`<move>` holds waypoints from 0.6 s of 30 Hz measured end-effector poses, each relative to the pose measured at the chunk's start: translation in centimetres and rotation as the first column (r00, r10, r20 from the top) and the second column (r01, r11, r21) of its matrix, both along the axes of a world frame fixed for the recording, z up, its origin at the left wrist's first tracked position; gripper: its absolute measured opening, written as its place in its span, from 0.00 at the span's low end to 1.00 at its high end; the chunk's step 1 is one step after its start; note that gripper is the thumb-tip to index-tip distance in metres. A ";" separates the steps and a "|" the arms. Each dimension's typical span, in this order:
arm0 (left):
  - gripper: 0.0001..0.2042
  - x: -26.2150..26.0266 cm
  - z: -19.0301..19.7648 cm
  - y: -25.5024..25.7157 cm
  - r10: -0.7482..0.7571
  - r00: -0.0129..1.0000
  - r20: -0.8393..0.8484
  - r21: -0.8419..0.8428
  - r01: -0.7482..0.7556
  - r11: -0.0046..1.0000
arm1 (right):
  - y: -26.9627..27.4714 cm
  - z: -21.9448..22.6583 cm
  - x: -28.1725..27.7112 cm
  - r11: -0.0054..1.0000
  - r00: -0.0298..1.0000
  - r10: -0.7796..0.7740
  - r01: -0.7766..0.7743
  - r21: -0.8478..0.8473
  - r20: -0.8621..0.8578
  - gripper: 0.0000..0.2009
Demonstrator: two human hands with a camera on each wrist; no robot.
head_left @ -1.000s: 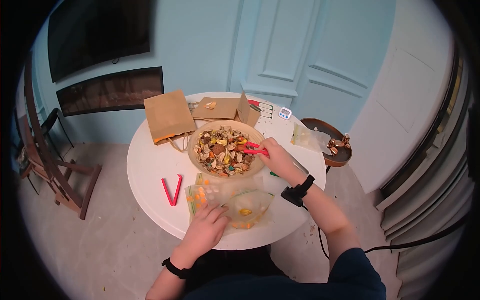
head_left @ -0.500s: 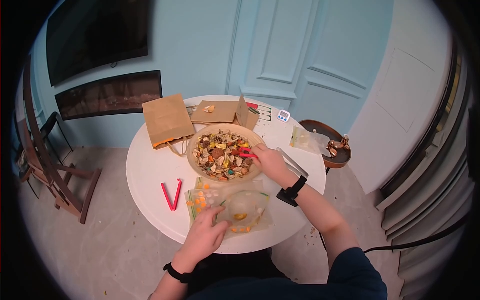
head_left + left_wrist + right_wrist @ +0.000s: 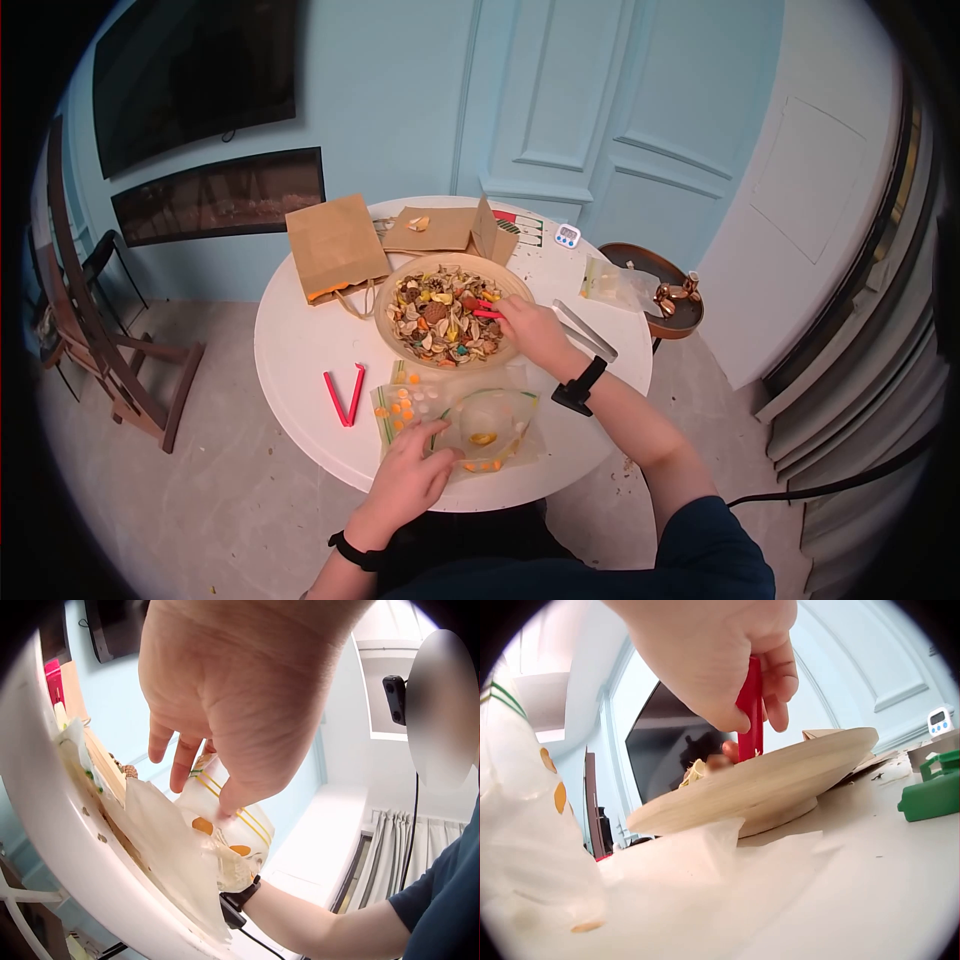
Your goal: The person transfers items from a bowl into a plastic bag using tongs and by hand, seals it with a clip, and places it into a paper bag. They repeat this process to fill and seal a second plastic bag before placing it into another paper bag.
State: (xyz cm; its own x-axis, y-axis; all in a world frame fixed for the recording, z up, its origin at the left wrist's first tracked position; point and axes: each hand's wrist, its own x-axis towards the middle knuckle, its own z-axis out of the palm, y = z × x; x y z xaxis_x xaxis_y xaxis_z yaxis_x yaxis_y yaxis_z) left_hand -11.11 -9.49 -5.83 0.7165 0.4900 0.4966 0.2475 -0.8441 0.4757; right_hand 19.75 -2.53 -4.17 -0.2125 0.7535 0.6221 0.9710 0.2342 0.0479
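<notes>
My right hand grips red plastic tweezers, their tips down among dried potpourri beside a reddish-brown piece. A wide, pale wooden bowl holds the potpourri. In the right wrist view, the tweezers stand upright over the bowl's rim. Near the table's front, my left hand pinches the mouth of a clear zip bag with orange dots, thumb and fingers on its edge. The bag's mouth gapes upward, and a yellow piece lies inside. The left wrist view shows the thumb against the bag's zip strip.
Another dotted zip bag lies flat beneath. Red tweezers rest at left, silver tweezers at right. Behind the bowl are a paper bag and a timer. A green clip and a brown side tray stand rightward.
My right hand has moved left and slightly nearer, bringing the tweezers farther into the potpourri with their arms closer together. My left fingers have spread, and the bag's mouth has opened wider.
</notes>
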 end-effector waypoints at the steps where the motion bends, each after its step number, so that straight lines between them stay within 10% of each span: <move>1: 0.10 0.0 0.0 0.1 0.001 1.000 0.003 -0.001 -0.001 1.000 | -0.3 0.2 0.2 1.000 0.998 0.000 -0.001 -0.006 -0.065 0.08; 8: 0.10 -0.3 0.8 0.5 0.028 0.999 0.042 -0.080 -0.025 0.996 | -6.8 7.1 -1.1 0.994 0.899 0.087 -0.107 -0.023 -0.429 0.07; 18: 0.10 0.8 0.5 0.4 0.029 0.998 0.058 -0.062 -0.025 0.998 | -14.6 9.0 -4.8 0.845 0.886 0.194 -0.369 -0.386 -0.422 0.08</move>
State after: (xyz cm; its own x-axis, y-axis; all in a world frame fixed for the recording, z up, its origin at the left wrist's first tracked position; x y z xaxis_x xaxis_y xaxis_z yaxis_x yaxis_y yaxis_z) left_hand -10.27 -9.13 -5.32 0.6731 0.5397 0.5057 0.2402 -0.8062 0.5407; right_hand 14.95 -17.08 4.84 -0.2910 0.9054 0.3090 0.7871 0.4102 -0.4607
